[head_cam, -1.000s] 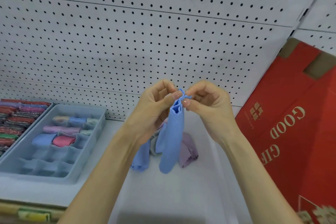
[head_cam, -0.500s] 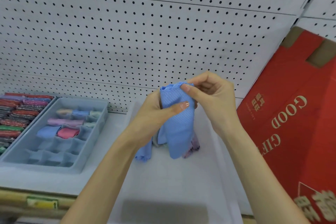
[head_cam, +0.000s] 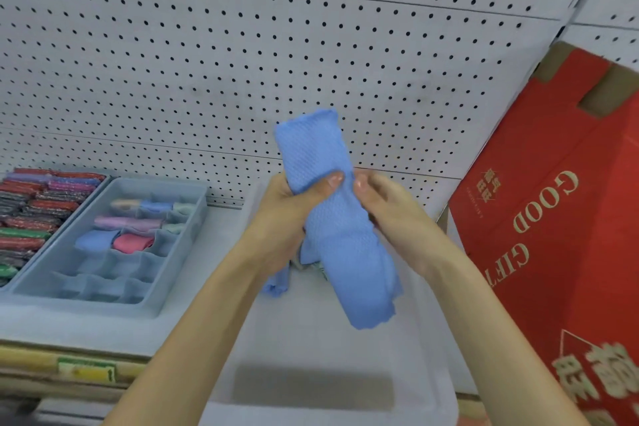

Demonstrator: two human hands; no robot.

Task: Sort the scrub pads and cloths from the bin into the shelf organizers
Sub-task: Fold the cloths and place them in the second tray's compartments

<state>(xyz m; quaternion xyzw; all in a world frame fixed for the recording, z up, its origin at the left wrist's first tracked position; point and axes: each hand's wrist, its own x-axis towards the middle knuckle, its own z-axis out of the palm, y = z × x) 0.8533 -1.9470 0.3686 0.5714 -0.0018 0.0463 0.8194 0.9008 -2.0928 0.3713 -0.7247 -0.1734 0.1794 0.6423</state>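
I have both hands on the rolled blue cloth [head_cam: 333, 235], held above the white bin [head_cam: 311, 339]; left hand [head_cam: 290, 218] wraps its middle, right hand [head_cam: 390, 214] pinches its side; risk as I judge it: a slack grip lets the loose lower end unroll, so it won't fit a cell in the grey organizer [head_cam: 189, 239]; red box [head_cam: 553, 252] reads "GOOD GIFT"; shelf tag [head_cam: 86, 372] is unreadable.

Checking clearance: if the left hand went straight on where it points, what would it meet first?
Probably the pegboard wall; the left hand grips the blue cloth, and nothing else shows between, though depth is unclear.
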